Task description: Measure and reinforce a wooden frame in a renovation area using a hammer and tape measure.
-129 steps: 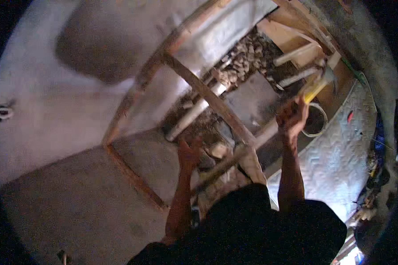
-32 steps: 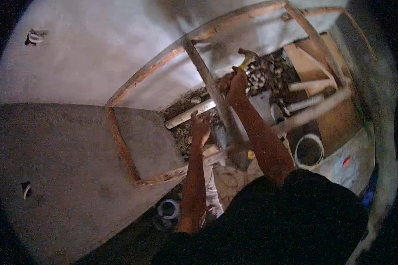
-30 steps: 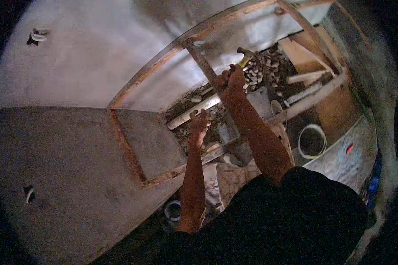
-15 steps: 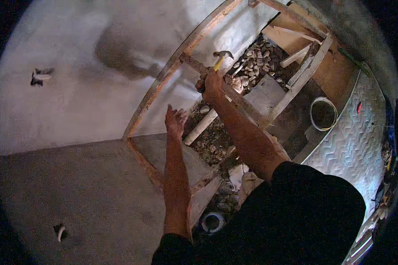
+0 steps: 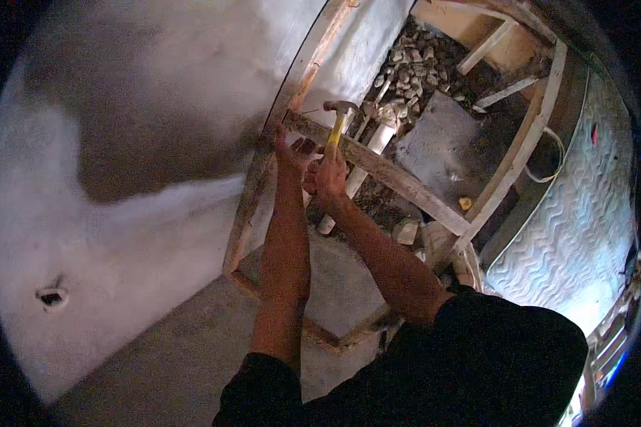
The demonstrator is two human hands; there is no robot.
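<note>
My right hand (image 5: 327,179) grips the yellow handle of a claw hammer (image 5: 340,114), whose metal head is over a weathered timber crossbar (image 5: 406,181). My left hand (image 5: 293,148) is just left of the hammer, at the joint of that crossbar and the long side rail (image 5: 253,186), thumb raised and fingers loosely curved apart; whether it touches the wood is unclear. A thin nail-like piece sticks out near the joint. Below the frame lie a white pipe (image 5: 382,139) and stone rubble (image 5: 413,67).
A plastered wall (image 5: 135,242) rises on the left. On the right are a quilted mattress (image 5: 563,228), a pale cable coil (image 5: 554,171) and loose boards (image 5: 488,44). A grey slab (image 5: 434,142) lies within the frame.
Since half a second ago, my left hand has moved up to the joint. My right hand, still holding the hammer, has moved down and slightly left, now beside it. The view has turned.
</note>
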